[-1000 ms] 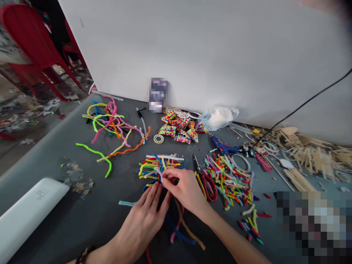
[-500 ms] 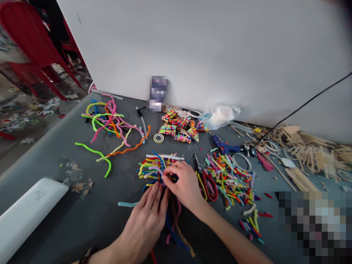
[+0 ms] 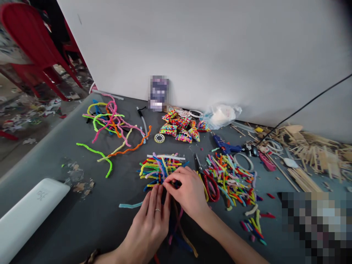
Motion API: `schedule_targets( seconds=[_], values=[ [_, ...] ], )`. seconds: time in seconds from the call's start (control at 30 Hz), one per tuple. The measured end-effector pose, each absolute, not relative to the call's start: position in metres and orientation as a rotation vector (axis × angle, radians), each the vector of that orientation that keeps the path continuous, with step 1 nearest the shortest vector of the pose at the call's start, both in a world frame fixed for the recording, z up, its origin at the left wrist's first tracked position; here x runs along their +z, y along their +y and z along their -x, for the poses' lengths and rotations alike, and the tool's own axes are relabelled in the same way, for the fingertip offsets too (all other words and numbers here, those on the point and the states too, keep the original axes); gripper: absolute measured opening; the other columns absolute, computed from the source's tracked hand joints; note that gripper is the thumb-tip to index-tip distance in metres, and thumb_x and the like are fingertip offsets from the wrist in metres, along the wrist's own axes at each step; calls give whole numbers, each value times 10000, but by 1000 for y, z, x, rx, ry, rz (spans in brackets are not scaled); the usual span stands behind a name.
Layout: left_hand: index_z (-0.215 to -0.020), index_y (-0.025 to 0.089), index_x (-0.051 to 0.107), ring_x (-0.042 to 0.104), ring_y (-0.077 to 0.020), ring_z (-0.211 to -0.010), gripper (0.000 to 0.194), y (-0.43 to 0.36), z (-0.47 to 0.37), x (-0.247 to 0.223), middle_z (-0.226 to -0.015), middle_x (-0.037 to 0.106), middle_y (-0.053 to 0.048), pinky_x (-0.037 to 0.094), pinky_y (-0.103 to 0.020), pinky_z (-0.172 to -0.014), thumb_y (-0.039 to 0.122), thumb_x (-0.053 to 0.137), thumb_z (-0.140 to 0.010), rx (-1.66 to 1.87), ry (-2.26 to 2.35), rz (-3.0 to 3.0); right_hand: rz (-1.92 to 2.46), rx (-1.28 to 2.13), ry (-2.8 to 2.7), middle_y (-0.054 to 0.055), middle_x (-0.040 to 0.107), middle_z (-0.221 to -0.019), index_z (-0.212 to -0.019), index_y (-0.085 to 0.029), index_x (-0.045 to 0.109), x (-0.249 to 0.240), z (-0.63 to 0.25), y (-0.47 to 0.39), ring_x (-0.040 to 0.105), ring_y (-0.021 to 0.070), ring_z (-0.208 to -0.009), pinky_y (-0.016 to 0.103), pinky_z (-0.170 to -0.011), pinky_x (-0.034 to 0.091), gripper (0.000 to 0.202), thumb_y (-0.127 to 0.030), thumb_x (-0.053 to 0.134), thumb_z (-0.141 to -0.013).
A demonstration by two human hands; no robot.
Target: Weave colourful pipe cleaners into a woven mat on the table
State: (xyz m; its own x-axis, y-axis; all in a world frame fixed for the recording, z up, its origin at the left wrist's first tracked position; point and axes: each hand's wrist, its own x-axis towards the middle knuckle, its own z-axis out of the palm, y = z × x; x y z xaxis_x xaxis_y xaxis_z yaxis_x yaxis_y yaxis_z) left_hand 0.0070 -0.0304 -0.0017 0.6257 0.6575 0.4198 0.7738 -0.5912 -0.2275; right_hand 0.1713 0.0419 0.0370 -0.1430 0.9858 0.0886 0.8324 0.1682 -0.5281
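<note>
A mat of multicoloured pipe cleaners (image 3: 155, 169), crossed over one another, lies on the grey table in front of me. My left hand (image 3: 151, 216) rests over its near edge, fingers stretched out side by side and thumb close to the right fingertips. My right hand (image 3: 187, 189) has thumb and forefinger pinched on a pipe cleaner at the mat's near side; the fingers mostly hide that strand. Long loose ends, including a brown pipe cleaner (image 3: 183, 231), trail toward me from under the hands. A light blue pipe cleaner (image 3: 129, 205) sticks out left of my left hand.
Red-handled scissors (image 3: 211, 187) lie right of the mat, beside cut pipe cleaner pieces (image 3: 231, 176). Behind are a blue glue gun (image 3: 227, 146), small colourful bundles (image 3: 180, 126) and a tape roll (image 3: 159, 138). Long pipe cleaners (image 3: 110, 117) and a white power bank (image 3: 33, 216) lie left.
The lilac strand near my right fingertips now lies farther up across the mat, beside blue and yellow ones. My right fingers remain pinched; my left hand has slid slightly toward me.
</note>
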Motion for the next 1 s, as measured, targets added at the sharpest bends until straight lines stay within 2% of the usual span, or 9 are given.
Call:
schedule_targets(
  seconds=[0.13,0.23,0.37,0.5,0.57,0.6,0.77,0.9,1.0],
  values=[
    [-1383,26,563,665,-310,-1222,516,-38,-5,2,-1282,694,-217,505,-397,-1026,225,473,-916,-383,-1100,2440,1698,493,-2077,-32,679,-757,-739,-305,759,35,-172,45,590,186,-816,341,-759,384,113,-284,845,-809],
    [-1387,37,558,680,-306,-1197,489,-42,-3,6,-1269,700,-218,538,-378,-977,216,470,-941,-378,-1070,2453,1626,416,-2100,-27,702,-802,-777,-312,771,31,-174,42,592,195,-836,357,-774,392,91,-283,848,-817],
    [-1345,60,576,728,-293,-1099,429,-33,2,14,-1208,728,-209,580,-344,-855,147,452,-943,-475,-1087,2475,1369,355,-2142,-5,725,-874,-910,-301,791,31,-178,33,599,190,-861,346,-799,435,47,-323,752,-922],
    [-1107,105,621,774,-227,-850,295,-9,12,23,-987,774,-140,581,-297,-695,41,404,-917,-764,-1075,2586,1177,467,-2205,-4,730,-905,-973,-274,777,38,-182,30,625,168,-847,313,-774,464,130,-326,659,-990],
    [-1014,161,589,715,-156,-600,246,2,16,24,-784,735,-35,510,-244,-520,51,381,-940,-836,-1299,2730,1175,480,-2224,-2,733,-920,-989,-269,769,39,-183,30,641,164,-854,308,-774,469,127,-301,647,-994],
    [-1044,178,576,693,-148,-555,239,7,17,24,-733,707,4,496,-239,-501,64,384,-956,-856,-1420,2753,1173,482,-2235,-1,736,-938,-1019,-270,765,38,-183,30,649,164,-866,306,-782,474,121,-293,649,-991],
    [-1097,229,572,713,-147,-634,228,17,20,21,-834,711,24,501,-217,-530,100,482,-932,-993,-1796,2731,1084,437,-2300,-1,742,-1064,-1183,-318,725,29,-186,29,670,161,-920,301,-808,483,218,-248,618,-1005],
    [-1120,256,631,724,-139,-722,303,19,20,24,-1034,717,-3,529,-215,-601,74,540,-896,-922,-1893,2788,1028,459,-2352,-8,745,-1052,-1071,-301,743,28,-189,29,664,153,-913,306,-797,464,272,-160,515,-1028],
    [-1102,276,681,730,-158,-778,333,20,22,24,-1078,721,-3,520,-224,-592,55,551,-889,-784,-1816,2771,1021,493,-2369,-19,752,-1009,-965,-261,726,31,-190,31,664,144,-887,297,-787,456,212,-175,542,-1026]
  ],
)
